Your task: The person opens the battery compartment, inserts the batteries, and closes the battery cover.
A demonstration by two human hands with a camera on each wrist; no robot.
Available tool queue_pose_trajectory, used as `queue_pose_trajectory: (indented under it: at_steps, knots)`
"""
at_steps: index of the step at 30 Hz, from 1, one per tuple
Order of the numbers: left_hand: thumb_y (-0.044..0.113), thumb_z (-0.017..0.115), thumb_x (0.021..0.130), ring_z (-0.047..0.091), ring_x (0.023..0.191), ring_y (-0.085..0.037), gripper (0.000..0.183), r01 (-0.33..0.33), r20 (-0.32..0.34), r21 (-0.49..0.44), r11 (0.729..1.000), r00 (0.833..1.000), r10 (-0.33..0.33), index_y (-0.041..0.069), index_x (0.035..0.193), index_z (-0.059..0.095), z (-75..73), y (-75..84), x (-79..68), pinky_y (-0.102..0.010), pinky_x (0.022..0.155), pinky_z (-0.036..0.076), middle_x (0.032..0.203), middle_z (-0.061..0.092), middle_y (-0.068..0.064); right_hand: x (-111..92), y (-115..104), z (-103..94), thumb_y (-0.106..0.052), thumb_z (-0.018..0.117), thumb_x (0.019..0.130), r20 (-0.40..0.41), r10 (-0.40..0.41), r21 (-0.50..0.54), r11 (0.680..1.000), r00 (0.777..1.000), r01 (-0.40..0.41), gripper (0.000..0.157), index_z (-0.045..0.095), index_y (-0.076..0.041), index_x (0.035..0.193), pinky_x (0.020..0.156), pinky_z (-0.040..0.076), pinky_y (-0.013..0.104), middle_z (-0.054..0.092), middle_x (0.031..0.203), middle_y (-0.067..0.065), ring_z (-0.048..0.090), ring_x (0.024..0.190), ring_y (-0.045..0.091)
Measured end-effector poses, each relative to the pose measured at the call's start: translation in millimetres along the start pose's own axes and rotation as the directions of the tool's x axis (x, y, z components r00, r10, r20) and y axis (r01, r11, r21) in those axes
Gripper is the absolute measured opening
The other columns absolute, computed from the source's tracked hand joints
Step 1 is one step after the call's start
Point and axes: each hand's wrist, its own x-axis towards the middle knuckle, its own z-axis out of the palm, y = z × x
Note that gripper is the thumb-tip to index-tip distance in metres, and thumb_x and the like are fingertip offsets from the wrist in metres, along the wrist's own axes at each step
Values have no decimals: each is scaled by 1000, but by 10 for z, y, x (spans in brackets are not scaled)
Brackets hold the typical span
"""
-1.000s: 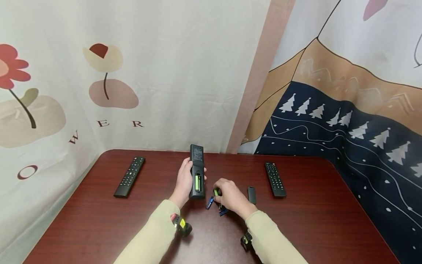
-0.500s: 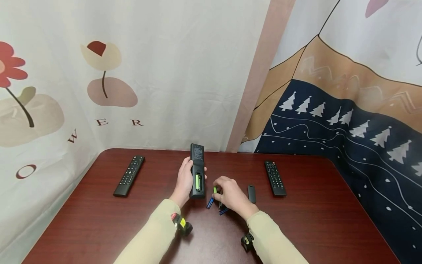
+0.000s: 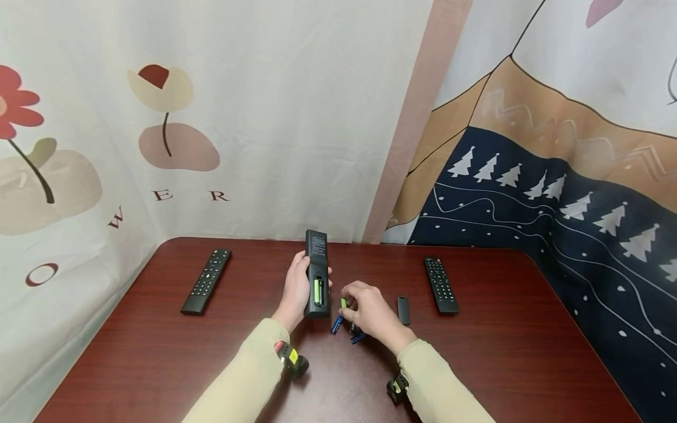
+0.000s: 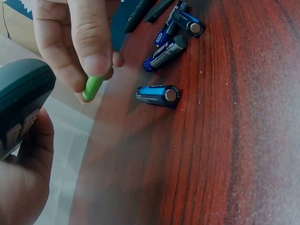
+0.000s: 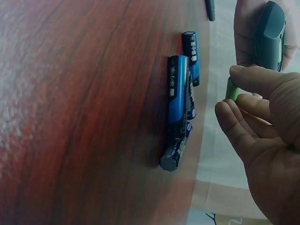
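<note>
My left hand (image 3: 294, 291) grips a black remote control (image 3: 317, 252) raised above the table, its back toward me. The uncovered battery compartment shows a green battery (image 3: 318, 292) lying lengthwise, beside a dark strip. To the right of the remote, my right hand (image 3: 372, 311) pinches another green battery (image 5: 231, 90) between thumb and fingers; only a short part of it shows. Below that hand lie several blue-and-black batteries (image 4: 158, 95), loosely bunched on the tabletop. A small dark battery cover (image 3: 403, 310) rests just right of the right hand.
Two more black remotes lie buttons up: one remote (image 3: 207, 282) at the left, another remote (image 3: 441, 286) at the right. The red-brown table (image 3: 492, 352) ends at the back against a printed curtain (image 3: 275, 117). Each wrist wears a small camera.
My right hand has turned and shifted very slightly to the left with its green battery. The left hand and its remote have stayed practically in place.
</note>
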Motion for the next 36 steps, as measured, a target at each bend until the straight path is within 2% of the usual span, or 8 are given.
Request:
queue_pose_trajectory:
  at_steps: [16, 25, 36]
  knots:
    - [31, 23, 113, 69, 85, -31, 44, -4, -4, 17, 1000, 1000, 4, 14, 150, 38, 19, -11, 5, -34, 74, 56, 121, 62, -28, -16, -111, -36, -2, 81, 87, -41, -15, 41, 999, 999, 17, 23, 73, 1, 108, 73, 58, 26, 69, 109, 9, 69, 83, 16]
    - [29, 22, 113, 67, 77, -25, 44, -12, -1, 1, 1000, 1000, 12, 12, 150, 38, 36, -12, -2, -34, 72, 56, 120, 61, -31, -11, -150, -36, 1, 82, 84, -93, -55, 63, 996, 994, 61, 22, 74, 0, 104, 72, 58, 23, 71, 111, 10, 70, 81, 16]
    - [29, 21, 113, 66, 80, -26, 44, -10, 6, 7, 1000, 1000, 10, 13, 150, 38, 52, -4, -18, -34, 75, 56, 119, 61, -27, -22, -191, -25, 3, 82, 84, -125, -78, 91, 992, 989, 89, 23, 74, 3, 106, 72, 60, 30, 71, 113, 13, 71, 81, 18]
